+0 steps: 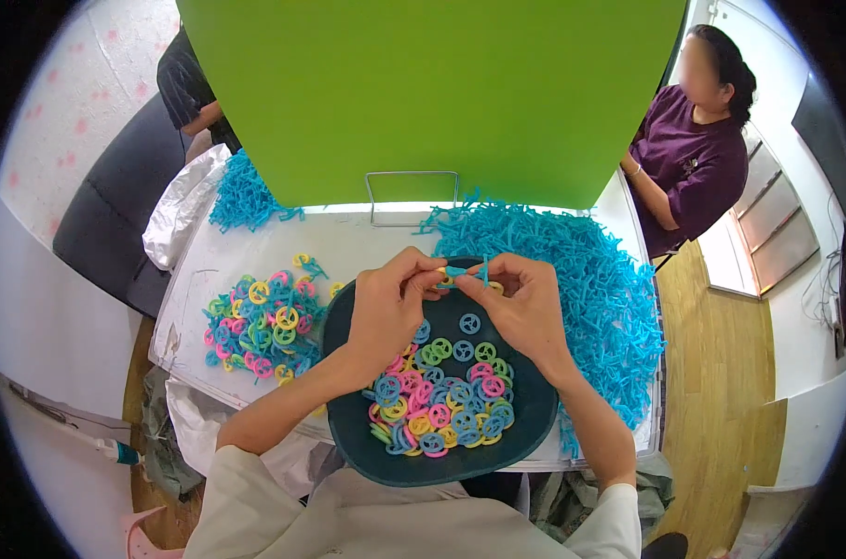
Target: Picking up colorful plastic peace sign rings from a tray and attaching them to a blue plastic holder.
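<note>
Above the far rim of a dark tray (344, 410), my two hands meet fingertip to fingertip. My left hand (390, 303) is closed in a pinch on a small yellow plastic wheel (445, 277), mostly covered by the fingers. My right hand (525, 303) pinches a small blue plastic stem piece (467, 272), whose end reaches the yellow wheel. Another bit of yellow shows at the right fingertips; its shape is hidden. Below the hands, the tray holds many loose spoked plastic wheels (439, 415) in pink, blue, yellow and green.
A big heap of blue stem pieces (581, 289) covers the table's right side, with a smaller blue pile (241, 196) at far left. Joined colourful pieces (264, 326) lie left of the tray. A green panel (432, 102) stands behind; one person sits at each side.
</note>
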`<state>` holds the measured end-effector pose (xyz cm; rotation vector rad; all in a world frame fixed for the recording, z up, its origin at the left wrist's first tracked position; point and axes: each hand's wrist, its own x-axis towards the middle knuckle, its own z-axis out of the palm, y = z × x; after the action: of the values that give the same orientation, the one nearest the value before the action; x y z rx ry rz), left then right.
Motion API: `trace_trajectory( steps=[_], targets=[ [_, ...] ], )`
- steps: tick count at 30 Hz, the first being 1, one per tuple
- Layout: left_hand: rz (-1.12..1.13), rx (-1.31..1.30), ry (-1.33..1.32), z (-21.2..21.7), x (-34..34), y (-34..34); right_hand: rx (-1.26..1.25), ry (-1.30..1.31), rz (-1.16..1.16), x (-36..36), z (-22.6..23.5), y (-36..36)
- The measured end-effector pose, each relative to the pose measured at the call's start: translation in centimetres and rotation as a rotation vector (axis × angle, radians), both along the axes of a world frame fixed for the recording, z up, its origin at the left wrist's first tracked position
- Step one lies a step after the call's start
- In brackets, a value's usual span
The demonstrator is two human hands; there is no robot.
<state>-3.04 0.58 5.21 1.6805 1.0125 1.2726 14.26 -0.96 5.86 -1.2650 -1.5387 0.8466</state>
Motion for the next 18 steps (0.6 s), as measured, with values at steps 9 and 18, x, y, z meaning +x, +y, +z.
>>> trace_trajectory(
  steps=[9, 18],
  targets=[
    [-0.061, -0.135, -0.103, 0.7, 0.2, -0.3, -0.286, 0.537, 0.191, 0.7, -0.9, 0.9],
    [-0.075, -0.072, -0.124, 1.3, 0.5, -0.7, -0.399, 0.656, 0.123, 0.5, -0.8, 0.9]
  ],
)
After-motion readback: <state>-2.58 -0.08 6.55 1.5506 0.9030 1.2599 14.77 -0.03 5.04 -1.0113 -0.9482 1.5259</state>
